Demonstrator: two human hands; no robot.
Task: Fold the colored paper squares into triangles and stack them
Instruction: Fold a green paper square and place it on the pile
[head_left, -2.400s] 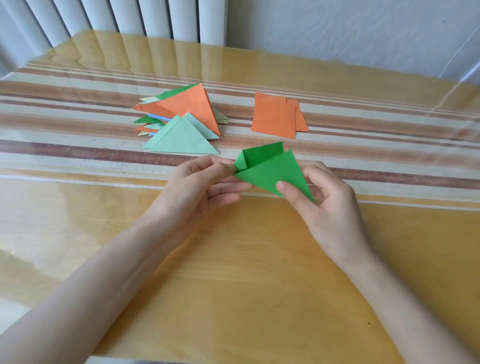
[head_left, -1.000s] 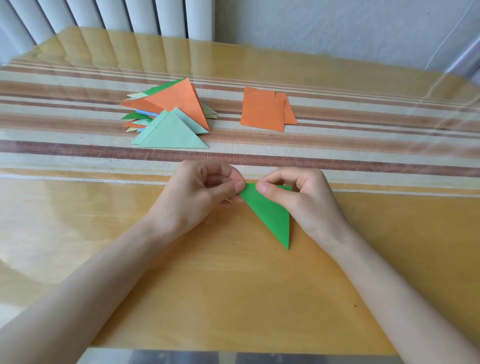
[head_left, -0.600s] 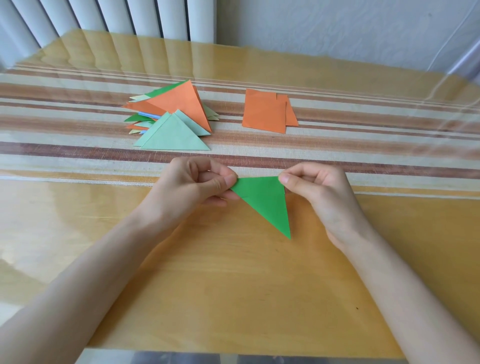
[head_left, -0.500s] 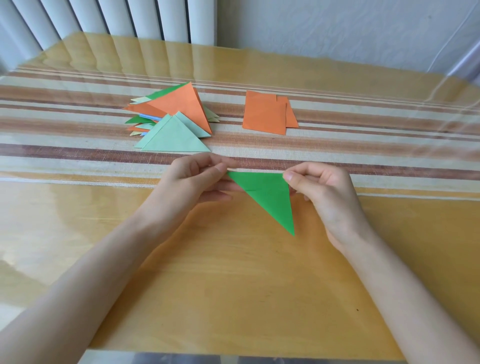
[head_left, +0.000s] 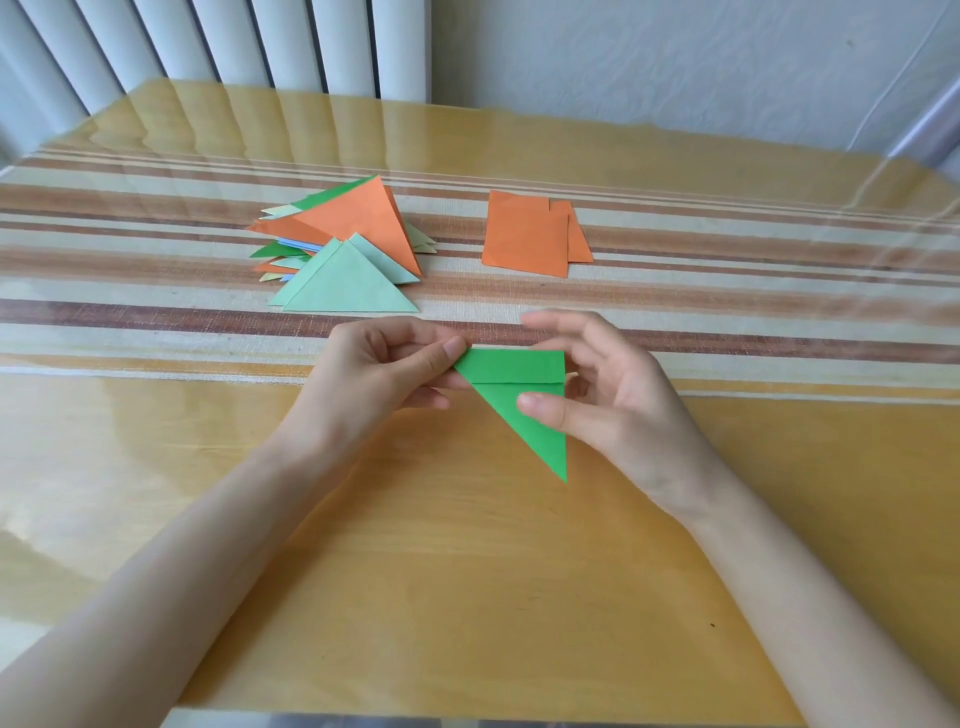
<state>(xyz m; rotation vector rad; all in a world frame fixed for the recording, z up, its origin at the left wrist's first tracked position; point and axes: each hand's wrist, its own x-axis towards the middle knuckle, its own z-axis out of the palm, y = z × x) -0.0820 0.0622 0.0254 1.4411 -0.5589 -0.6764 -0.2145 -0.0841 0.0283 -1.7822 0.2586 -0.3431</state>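
Hands apart, each on one side of the green triangle (head_left: 506, 370), held low over the table (head_left: 467, 571) at the near edge of the striped runner (head_left: 156, 322).

Left hand (head_left: 363, 384): thumb and forefinger pinch the triangle's 9 o'clock corner.

Right hand (head_left: 623, 405): thumb lies on the paper's front face along its 3 o'clock edge. Some fingers sit behind the sheet. The forefinger is raised and spread above the top edge.

Triangle: long point at 6 o'clock, straight edge at 12. A crease line runs across just below the top.

Pile of folded triangles (head_left: 345, 286) at 11 o'clock from the hands, on the runner. It is loosely fanned, with pale green in front and orange behind.

Orange squares (head_left: 524, 234) at 12 o'clock, flat, overlapping, well apart from the pile.
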